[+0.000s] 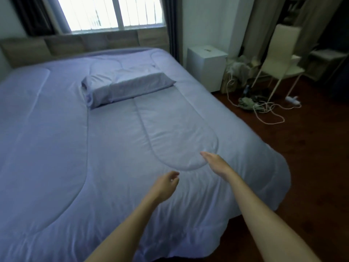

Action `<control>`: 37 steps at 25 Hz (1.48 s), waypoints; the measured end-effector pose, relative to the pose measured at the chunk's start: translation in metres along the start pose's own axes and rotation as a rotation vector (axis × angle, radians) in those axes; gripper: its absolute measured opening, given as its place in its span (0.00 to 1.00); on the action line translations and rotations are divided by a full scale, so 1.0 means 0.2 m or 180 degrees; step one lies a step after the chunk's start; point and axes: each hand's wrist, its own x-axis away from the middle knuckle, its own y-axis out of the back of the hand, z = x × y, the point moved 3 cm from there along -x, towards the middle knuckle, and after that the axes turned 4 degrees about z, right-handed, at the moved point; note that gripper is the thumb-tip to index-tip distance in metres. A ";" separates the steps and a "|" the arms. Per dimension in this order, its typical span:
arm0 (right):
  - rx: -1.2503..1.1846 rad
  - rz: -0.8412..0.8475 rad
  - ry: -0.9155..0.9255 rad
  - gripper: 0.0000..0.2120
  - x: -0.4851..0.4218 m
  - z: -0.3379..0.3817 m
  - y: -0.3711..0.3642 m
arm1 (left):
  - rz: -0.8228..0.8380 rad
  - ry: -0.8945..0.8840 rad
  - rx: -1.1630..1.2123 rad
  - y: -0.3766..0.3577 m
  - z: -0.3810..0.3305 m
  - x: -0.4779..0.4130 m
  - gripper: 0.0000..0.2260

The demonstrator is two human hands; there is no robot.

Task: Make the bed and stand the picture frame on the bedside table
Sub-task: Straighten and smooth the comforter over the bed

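A pale blue quilted duvet (75,138) lies spread flat over the bed, draping over the near right corner. One pillow (126,87) in a matching blue case lies on top of it, toward the head end and right of centre. My left hand (166,186) hovers above the duvet near the foot, fingers loosely curled and holding nothing. My right hand (215,161) is stretched out flat over the duvet, fingers extended, empty. A white bedside table (205,69) stands at the right of the head end with a small flat thing on its top. No picture frame is recognisable.
A wooden headboard (75,44) runs under the window. On the dark wood floor to the right lie white cables (268,112) and clutter. A cream chair (279,57) stands beyond the bedside table, next to a heap of cloth.
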 end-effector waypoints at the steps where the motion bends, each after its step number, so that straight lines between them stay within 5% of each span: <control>1: -0.0262 -0.0026 0.0181 0.18 0.05 0.09 0.12 | -0.0176 -0.0134 0.0279 0.02 -0.13 -0.03 0.14; 7: -0.0759 -0.0586 0.0884 0.11 0.41 0.15 0.96 | -0.0914 -0.0942 0.1743 -0.11 -1.08 -0.19 0.09; 11: -0.0806 -0.0749 0.0884 0.11 0.56 -0.08 1.38 | -0.0706 -0.1198 0.2010 -0.49 -1.57 -0.25 0.12; 21: -0.0725 -0.0952 0.0780 0.10 0.28 -0.41 2.15 | -0.0990 -0.1269 0.2169 -0.61 -2.09 -0.87 0.15; 37: -0.0461 0.0037 0.1124 0.10 -0.98 -0.36 2.99 | -0.1682 -0.0610 0.2666 -0.60 -2.64 -2.17 0.13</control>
